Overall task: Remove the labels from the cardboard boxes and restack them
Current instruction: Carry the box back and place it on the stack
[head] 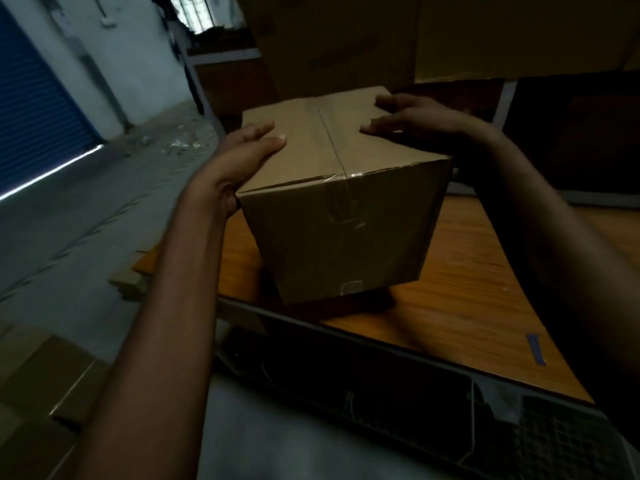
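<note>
**Gripping a taped box at the table's corner, with a slip the main risk**

Holding the sealed brown cardboard box (332, 188) between both palms, the person is keeping it tilted, its near lower edge sitting close over the corner of the orange-brown wooden table (460, 299); whether it is touching the wood or hanging just above cannot be told in this dim light.

In the head view, the only one here, the left hand (239, 161) is pressing flat against the box's left side, thumb lying over the top flap, fingers partly curled and hidden behind the wall. The right hand (405, 119) is spread over the far right part of the top, fingertips bent down onto the cardboard — a loose, open-palmed hold rather than a clamp.

What could be going wrong: the grip is depending on sideways pressure and friction alone, so the smooth cardboard could be sliding out, most likely toward the left, where the grey concrete floor (86, 220) lies below the table edge. The clear tape (341, 188) running along the top seam and down the near face is glossy and gives the fingers little purchase. No label is showing on the visible faces — one may be sitting on a hidden side.
</note>
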Motion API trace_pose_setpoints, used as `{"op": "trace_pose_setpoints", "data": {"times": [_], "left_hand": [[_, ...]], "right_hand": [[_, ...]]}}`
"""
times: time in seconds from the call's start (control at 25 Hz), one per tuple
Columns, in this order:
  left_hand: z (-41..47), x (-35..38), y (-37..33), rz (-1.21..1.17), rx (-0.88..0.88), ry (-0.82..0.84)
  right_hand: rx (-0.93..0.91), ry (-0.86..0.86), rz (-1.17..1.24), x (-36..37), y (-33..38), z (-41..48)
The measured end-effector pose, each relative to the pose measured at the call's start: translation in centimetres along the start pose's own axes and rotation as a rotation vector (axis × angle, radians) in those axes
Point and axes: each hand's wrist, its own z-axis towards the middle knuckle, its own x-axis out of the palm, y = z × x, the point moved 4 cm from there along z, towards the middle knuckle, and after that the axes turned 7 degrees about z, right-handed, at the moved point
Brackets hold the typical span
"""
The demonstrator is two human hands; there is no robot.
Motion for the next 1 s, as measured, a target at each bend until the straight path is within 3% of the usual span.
{"op": "trace_pose_setpoints", "data": {"times": [0.2, 0.4, 0.76, 1.0], "left_hand": [[-4.6, -9.9, 4.1, 0.209, 0.204, -0.153], [-9.2, -20.5, 10.6, 0.269, 0.234, -0.270], [-14.5, -39.5, 23.0, 0.292, 0.124, -0.498], [-16.3, -48.3, 30.6, 0.310, -0.016, -0.611]], "right_hand": [[-0.255, -0.034, 0.021, 10.9, -0.1, -1.3], [-0.406, -0.005, -0.037, 23.4, 0.2, -0.4], [-0.472, 0.176, -0.066, 47.9, 1.7, 4.0], [-0.452, 0.337, -0.065, 60.9, 1.0, 7.5]]}}
